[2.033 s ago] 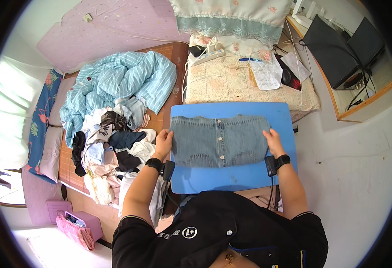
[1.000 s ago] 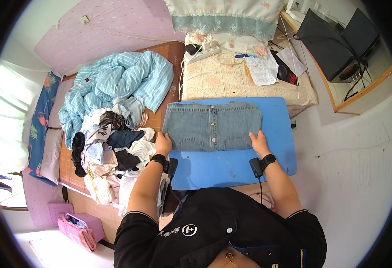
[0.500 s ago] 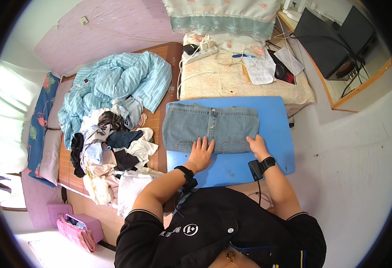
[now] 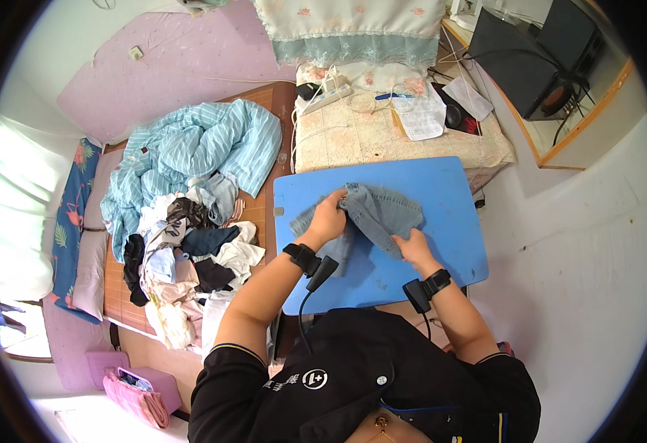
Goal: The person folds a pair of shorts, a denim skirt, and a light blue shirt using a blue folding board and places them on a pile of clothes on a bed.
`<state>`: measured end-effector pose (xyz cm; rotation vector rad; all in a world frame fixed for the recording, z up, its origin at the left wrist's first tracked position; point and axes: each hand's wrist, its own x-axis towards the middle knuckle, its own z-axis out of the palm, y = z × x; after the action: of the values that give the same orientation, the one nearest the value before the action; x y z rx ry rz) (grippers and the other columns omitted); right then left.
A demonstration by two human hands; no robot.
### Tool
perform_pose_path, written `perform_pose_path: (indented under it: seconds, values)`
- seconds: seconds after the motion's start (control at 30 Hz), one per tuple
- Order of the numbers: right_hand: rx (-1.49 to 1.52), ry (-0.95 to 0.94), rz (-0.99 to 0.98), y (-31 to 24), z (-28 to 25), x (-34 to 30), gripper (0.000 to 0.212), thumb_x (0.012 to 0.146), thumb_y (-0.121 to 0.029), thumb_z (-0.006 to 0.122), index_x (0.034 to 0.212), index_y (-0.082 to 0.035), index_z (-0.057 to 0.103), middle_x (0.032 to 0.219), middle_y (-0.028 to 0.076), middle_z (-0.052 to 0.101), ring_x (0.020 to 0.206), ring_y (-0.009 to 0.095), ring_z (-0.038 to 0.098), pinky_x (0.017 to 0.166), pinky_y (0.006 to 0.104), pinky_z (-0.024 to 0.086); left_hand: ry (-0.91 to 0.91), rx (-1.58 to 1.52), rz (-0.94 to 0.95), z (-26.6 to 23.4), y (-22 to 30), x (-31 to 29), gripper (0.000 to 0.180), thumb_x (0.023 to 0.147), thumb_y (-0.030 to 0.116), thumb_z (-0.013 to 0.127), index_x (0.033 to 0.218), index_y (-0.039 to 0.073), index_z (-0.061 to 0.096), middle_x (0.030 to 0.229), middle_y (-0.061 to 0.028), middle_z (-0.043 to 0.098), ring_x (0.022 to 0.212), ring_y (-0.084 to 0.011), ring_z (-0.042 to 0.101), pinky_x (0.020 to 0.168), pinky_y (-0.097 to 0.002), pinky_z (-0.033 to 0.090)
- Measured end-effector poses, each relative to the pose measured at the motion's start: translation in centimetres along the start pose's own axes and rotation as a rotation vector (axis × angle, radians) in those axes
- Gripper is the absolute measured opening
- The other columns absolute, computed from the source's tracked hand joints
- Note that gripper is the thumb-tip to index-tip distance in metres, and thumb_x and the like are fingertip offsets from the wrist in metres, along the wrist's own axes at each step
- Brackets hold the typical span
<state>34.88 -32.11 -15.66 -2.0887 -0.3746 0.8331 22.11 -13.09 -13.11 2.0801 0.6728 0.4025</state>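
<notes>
A faded blue denim garment, its exact kind unclear from the folds, is bunched above the blue tabletop in front of me. My left hand is closed on its upper edge near the middle, lifting the cloth into a peak. Denim hangs down on both sides of that hand. My right hand pinches the garment's lower right edge, close to the table surface. Part of the cloth behind my left hand is hidden. Both wrists wear black bands with small devices.
Left of the table is a bed with a heap of mixed clothes and a striped light-blue quilt. Behind it, a cloth-covered surface holds a power strip and papers. A pink bin stands at lower left.
The denim garment lay flat under my hands before; now its middle is raised and the cloth is folding. My left hand moved up and gripped the upper edge; my right shifted slightly left and down.
</notes>
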Motion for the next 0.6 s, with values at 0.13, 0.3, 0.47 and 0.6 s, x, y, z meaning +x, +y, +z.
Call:
perform_pose_path:
  seconds: [0.13,0.3,0.47,0.6]
  values:
    - [-0.053,-0.182,-0.041,-1.4,-0.1,-1.1,0.037,0.075,-0.026,0.064,0.073,0.009,0.051,0.058,0.013,0.057,0.038,0.017,0.051,0.036,0.0316,0.042,-0.066,-0.545,-0.259,-2.0,5.3,0.2,0.045,0.076,-0.007,0.03,0.116,0.001,0.046,0.095,-0.0164,0.055,0.068,-0.0207,0.059,0.052,-0.0315,0.055]
    - [-0.619,-0.028,-0.408,-5.2,-1.9,-4.5,0.05,0.072,-0.039,0.064,0.088,0.008,0.053,0.087,0.019,0.059,0.078,0.028,0.059,0.068,0.0345,0.048,-0.075,-0.519,-0.198,-3.4,6.2,-0.2,0.044,0.076,-0.007,0.029,0.116,0.001,0.047,0.099,-0.0145,0.054,0.075,-0.021,0.059,0.057,-0.0313,0.056]
    - [-0.292,0.055,-0.78,-6.4,0.2,-6.1,0.064,0.067,-0.035,0.068,0.11,0.007,0.044,0.101,0.022,0.052,0.096,0.034,0.051,0.082,0.0397,0.041,-0.02,-0.603,-0.105,-3.2,6.7,0.0,0.042,0.077,-0.008,0.029,0.112,0.001,0.049,0.101,-0.0141,0.054,0.078,-0.0211,0.059,0.059,-0.0309,0.055]
    - [-0.523,0.163,-0.73,-6.0,1.6,-4.3,0.069,0.065,-0.023,0.066,0.118,0.007,0.034,0.101,0.023,0.052,0.096,0.036,0.05,0.084,0.0431,0.038,0.05,-0.581,-0.079,-3.2,7.0,0.6,0.04,0.076,-0.008,0.031,0.11,0.0,0.05,0.1,-0.0143,0.054,0.078,-0.0214,0.059,0.059,-0.0299,0.054]
